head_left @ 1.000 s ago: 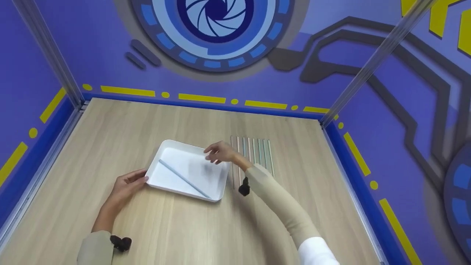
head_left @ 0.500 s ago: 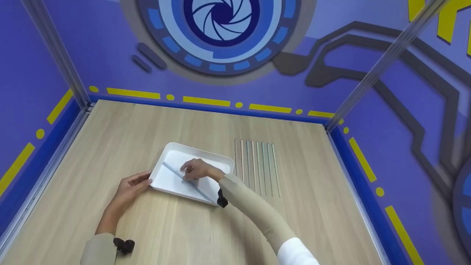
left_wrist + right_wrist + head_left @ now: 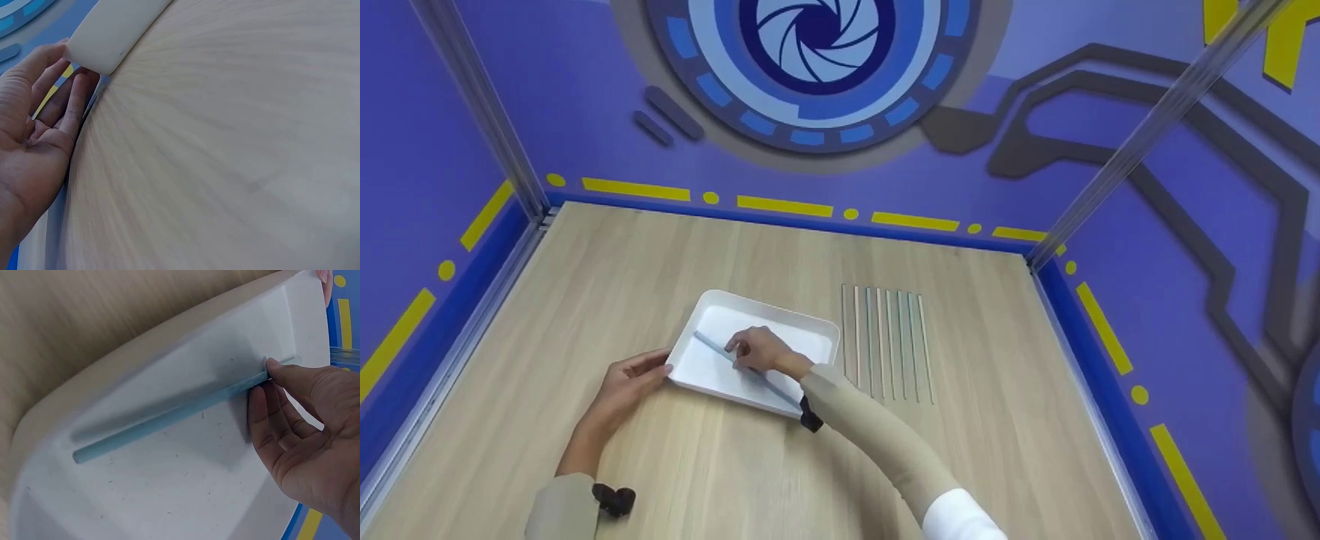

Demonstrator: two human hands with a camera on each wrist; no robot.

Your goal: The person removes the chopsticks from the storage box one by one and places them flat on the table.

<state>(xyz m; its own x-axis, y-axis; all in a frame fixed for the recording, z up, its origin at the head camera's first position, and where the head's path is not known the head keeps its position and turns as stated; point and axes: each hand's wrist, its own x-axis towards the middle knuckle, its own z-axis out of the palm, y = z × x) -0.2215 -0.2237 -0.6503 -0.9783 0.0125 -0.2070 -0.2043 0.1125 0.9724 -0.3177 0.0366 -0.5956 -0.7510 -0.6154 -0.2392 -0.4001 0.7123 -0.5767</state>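
A white rectangular tray [image 3: 791,324] sits at an angle on the wooden table, one light blue straw [image 3: 152,428] lying diagonally in it. My right hand [image 3: 763,349] is over the tray and pinches the straw near its middle between thumb and fingers, as the right wrist view [image 3: 306,422] of the hand shows. At the tray's near left corner, my left hand [image 3: 624,384] grips the edge. In the left wrist view its thumb touches the white tray wall [image 3: 112,34], and the other fingers lie beside and below the corner.
Right of the tray, several thin straws [image 3: 880,330] in pale and bluish tones lie side by side in a row. Blue patterned walls [image 3: 780,169] enclose the table [image 3: 697,465] at the back and sides. Small dark specks dot the tray's floor.
My right hand has moved left and down from the tray's right rim to the straw inside and now pinches it. The left hand stays at the corner. The head view has shifted slightly.
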